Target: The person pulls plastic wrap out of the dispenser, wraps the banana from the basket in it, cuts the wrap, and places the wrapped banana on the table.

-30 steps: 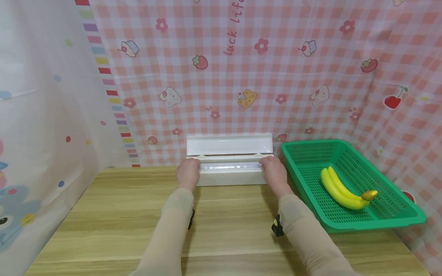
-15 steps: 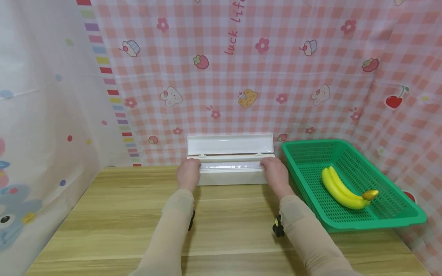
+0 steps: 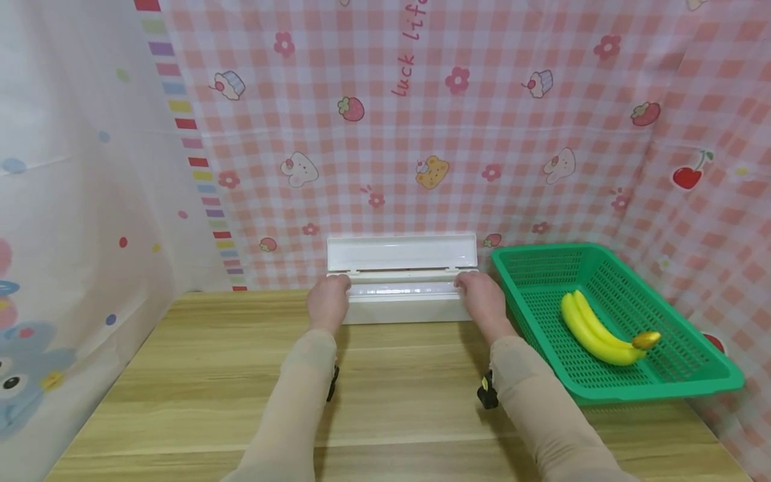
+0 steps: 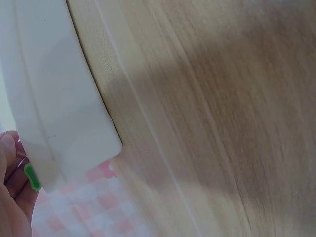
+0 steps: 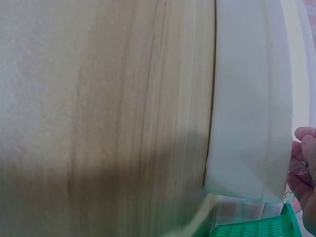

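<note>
White, with its hinged lid (image 3: pixel 401 253) raised toward the checked cloth (image 3: pixel 361 147), a cling-film dispenser (image 3: pixel 403 312) lies lengthwise across the back of the wooden table (image 3: pixel 409 395), a strip of clear film (image 3: pixel 402 289) showing inside it. Well apart at its two ends, the left hand (image 3: pixel 328 302) and the right hand (image 3: pixel 483 301) each pinch the film between thumb and curled fingers, and a small green tab (image 4: pixel 32 177) shows beside the left fingers. To the right, a green perforated basket (image 3: pixel 656 389) holds yellow bananas (image 3: pixel 596 333).
</note>
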Action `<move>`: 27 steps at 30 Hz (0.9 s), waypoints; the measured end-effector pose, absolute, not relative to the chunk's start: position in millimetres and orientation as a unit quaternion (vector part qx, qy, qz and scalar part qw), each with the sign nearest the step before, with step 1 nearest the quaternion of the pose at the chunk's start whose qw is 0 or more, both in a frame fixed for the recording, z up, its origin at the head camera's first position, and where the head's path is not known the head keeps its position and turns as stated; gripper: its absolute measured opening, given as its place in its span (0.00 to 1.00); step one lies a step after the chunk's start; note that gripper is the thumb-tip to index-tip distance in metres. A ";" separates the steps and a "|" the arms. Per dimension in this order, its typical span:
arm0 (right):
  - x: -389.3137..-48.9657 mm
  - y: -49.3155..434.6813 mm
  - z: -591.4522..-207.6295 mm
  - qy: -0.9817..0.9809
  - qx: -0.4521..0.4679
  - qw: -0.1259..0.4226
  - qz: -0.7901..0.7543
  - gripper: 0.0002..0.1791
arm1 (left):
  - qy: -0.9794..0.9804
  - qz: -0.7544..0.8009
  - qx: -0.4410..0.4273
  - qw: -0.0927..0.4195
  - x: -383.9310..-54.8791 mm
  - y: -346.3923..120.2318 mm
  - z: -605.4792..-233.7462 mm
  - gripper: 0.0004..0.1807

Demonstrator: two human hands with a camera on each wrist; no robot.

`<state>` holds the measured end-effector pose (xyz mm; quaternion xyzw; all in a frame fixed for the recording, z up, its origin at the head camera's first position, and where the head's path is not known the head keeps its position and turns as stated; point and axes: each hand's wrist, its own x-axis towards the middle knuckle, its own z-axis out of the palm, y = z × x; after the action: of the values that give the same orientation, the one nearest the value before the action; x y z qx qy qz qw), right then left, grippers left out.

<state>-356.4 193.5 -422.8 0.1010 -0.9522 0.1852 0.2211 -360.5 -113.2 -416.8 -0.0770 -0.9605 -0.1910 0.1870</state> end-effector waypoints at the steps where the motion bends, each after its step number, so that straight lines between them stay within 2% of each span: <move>1: -356.1 193.5 -421.8 -0.952 0.100 0.219 0.187 0.06 | -0.961 -0.192 -0.077 0.185 -360.8 -113.3 -416.4 0.11; 18: -358.5 195.9 -407.2 -0.960 0.092 0.189 0.183 0.14 | -0.946 -0.213 -0.082 0.230 -360.2 -118.0 -411.3 0.18; 27: -358.2 198.1 -397.8 -0.958 0.098 0.184 0.198 0.13 | -0.948 -0.216 -0.085 0.219 -359.6 -119.7 -404.5 0.18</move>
<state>-358.2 198.1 -397.8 0.0980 -0.9578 0.1980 0.1840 -359.6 -119.7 -404.5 -0.0853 -0.9477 -0.2158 0.2191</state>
